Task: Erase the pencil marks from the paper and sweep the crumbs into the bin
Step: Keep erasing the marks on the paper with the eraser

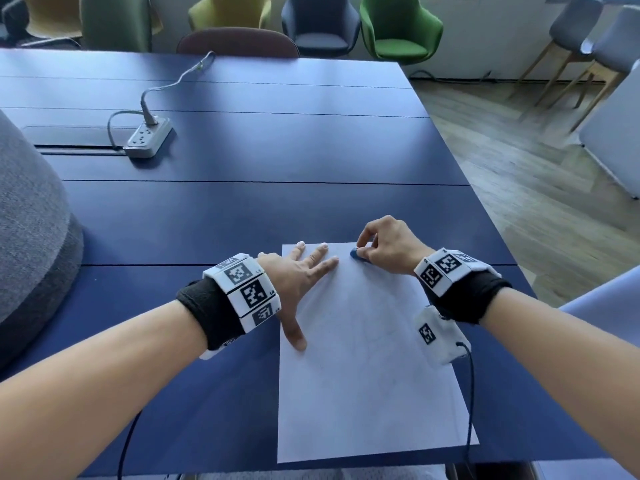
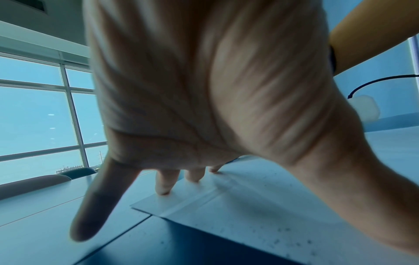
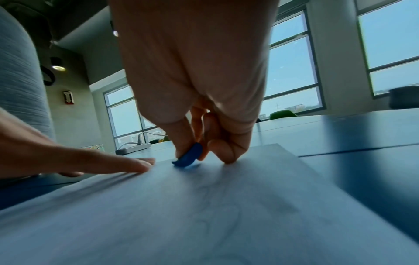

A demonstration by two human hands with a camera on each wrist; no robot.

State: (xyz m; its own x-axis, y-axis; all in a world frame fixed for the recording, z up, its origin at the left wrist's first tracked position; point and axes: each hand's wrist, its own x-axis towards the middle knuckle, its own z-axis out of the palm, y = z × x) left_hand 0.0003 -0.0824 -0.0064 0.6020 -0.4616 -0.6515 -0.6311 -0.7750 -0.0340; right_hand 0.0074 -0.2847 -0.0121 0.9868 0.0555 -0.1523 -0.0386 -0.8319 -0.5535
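Note:
A white sheet of paper (image 1: 367,368) with faint pencil lines lies on the blue table (image 1: 242,209). My left hand (image 1: 304,275) lies flat on the sheet's upper left part, fingers spread and straight, pressing it down. My right hand (image 1: 384,247) pinches a blue eraser (image 1: 358,255) between thumb and fingers at the sheet's top edge. In the right wrist view the eraser (image 3: 189,157) touches the paper (image 3: 204,206), tilted. In the left wrist view small dark crumbs (image 2: 292,240) speckle the paper (image 2: 260,206) near my thumb. No bin is in view.
A grey power strip (image 1: 147,136) with its cable sits at the far left of the table beside a cable slot (image 1: 76,148). A grey rounded object (image 1: 31,237) stands at the left edge. Chairs (image 1: 398,29) line the far side. The table's right edge drops to wooden floor (image 1: 540,174).

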